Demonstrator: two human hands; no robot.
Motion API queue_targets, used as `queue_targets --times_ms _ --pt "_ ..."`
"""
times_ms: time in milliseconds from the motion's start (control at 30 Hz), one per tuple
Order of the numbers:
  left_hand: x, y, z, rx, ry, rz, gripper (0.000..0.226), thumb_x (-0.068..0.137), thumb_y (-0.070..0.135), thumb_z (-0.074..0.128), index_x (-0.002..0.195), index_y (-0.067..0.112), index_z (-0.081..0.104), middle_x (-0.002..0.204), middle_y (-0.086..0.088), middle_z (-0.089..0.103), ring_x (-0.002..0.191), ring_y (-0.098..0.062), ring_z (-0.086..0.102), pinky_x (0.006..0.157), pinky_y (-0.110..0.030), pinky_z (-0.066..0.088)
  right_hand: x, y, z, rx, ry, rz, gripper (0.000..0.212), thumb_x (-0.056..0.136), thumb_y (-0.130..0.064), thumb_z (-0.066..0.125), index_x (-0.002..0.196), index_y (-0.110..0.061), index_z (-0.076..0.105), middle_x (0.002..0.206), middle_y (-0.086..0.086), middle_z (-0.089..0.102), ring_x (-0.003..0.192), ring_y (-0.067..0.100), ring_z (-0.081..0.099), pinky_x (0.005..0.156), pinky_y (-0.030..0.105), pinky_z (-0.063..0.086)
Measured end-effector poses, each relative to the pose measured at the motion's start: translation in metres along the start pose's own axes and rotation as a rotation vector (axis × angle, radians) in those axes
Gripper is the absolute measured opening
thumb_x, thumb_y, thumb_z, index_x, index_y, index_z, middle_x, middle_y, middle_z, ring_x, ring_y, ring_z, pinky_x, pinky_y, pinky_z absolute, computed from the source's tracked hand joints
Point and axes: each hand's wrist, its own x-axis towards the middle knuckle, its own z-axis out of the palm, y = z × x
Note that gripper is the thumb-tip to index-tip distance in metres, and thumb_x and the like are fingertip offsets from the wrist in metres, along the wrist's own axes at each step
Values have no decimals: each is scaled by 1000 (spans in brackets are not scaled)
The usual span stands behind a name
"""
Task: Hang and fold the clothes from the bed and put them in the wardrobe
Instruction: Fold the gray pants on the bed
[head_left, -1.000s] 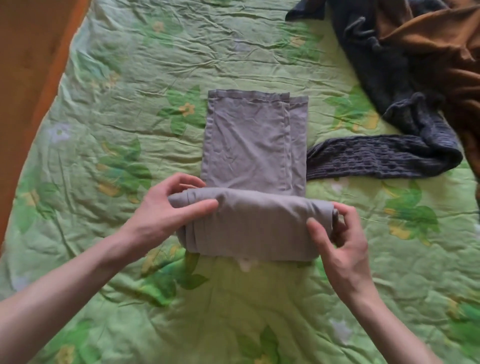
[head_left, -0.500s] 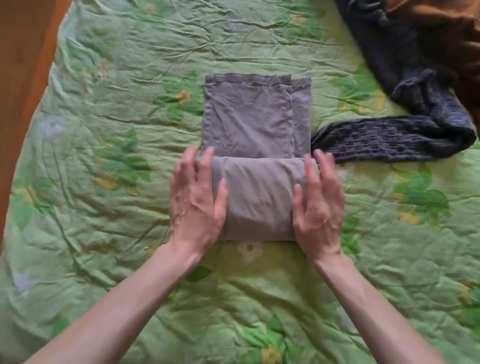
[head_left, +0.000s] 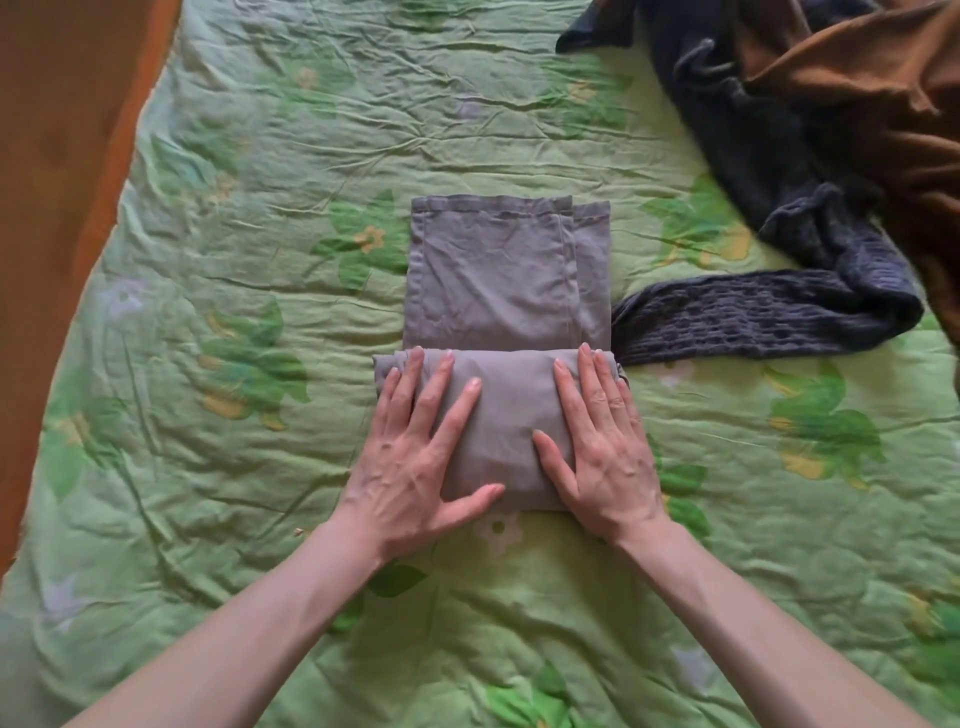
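A grey garment (head_left: 493, 275) lies in the middle of the bed, its near part folded over into a thick band. My left hand (head_left: 415, 457) lies flat on the left side of that fold, fingers straight and spread. My right hand (head_left: 602, 447) presses flat on the right side of the fold. Both palms face down on the cloth. At the top right, a dark blue-grey knitted sweater (head_left: 753, 322) stretches one sleeve toward the grey garment, and a brown garment (head_left: 872, 104) lies partly over it.
The bed carries a wrinkled green quilt (head_left: 260, 234) with a flower print. An orange-brown wooden surface (head_left: 57, 156) runs along the bed's left side.
One second ago both hands pinched the rolled edge of the grey garment. They laid the fold down and now press flat on it, closer together toward the fold's middle.
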Motion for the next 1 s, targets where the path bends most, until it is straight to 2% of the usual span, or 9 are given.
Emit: queue_targets --times_ms 233,367,467,533,600,700,833,933,1000 --pt "-22 6 7 100 -45 64 107 71 44 69 163 5 30 171 -22 18 160 -37 15 128 -52 22 -6 -1 -4 31 46 -58 73 104 -56 39 157 -7 38 167 19 26 158 32 17 127 53 21" --pt "-16 25 3 60 -45 -49 110 59 15 75 160 0 34 169 -24 25 158 -39 23 123 -56 33 -11 3 -14 35 -39 -145 95 91 -72 55 158 -9 36 168 22 20 158 36 13 126 56 20" --pt "-15 29 -7 -39 -2 -71 113 51 7 69 158 -4 34 163 -24 37 153 -38 36 121 -53 39 -13 15 -28 16 -137 -245 108 78 -74 69 160 -13 34 169 21 18 159 36 12 125 56 23" --pt "-13 24 -19 -96 22 -63 117 48 8 71 159 -3 32 153 -22 52 143 -34 52 120 -41 40 -14 25 -36 23 -168 -294 100 77 -60 74 159 -16 36 169 17 22 158 33 15 125 54 25" --pt "-8 17 -34 -102 15 -31 114 54 19 70 159 -1 32 137 -17 65 122 -32 66 106 -30 46 -14 29 -44 93 -154 -280 94 75 -41 81 156 -13 43 166 13 32 157 27 25 123 51 31" --pt "1 6 -53 -165 -37 -20 99 67 40 54 159 8 38 126 -11 73 107 -29 71 95 -33 53 -17 26 -56 310 -58 -168 81 69 -21 83 144 -9 57 152 6 54 144 18 48 114 47 44" --pt "9 -5 -81 -333 -84 -13 69 65 48 61 128 22 69 109 2 79 90 -19 75 80 -25 56 -24 15 -75 464 -3 30 82 62 -28 91 138 -23 61 134 -12 68 122 3 65 99 33 54" --pt "9 -8 -96 -432 -177 -41 52 63 47 63 111 28 72 94 10 78 80 -9 71 72 -18 50 -38 4 -80 639 13 224 89 63 -24 96 142 -28 55 116 -19 75 106 1 72 88 21 56" --pt "7 -5 -105 -483 -249 -106 45 63 49 61 104 31 67 86 13 76 73 -6 66 67 -22 50 -50 -3 -84 725 36 328 94 62 -12 98 144 -24 53 109 -24 75 99 -1 72 84 18 56"
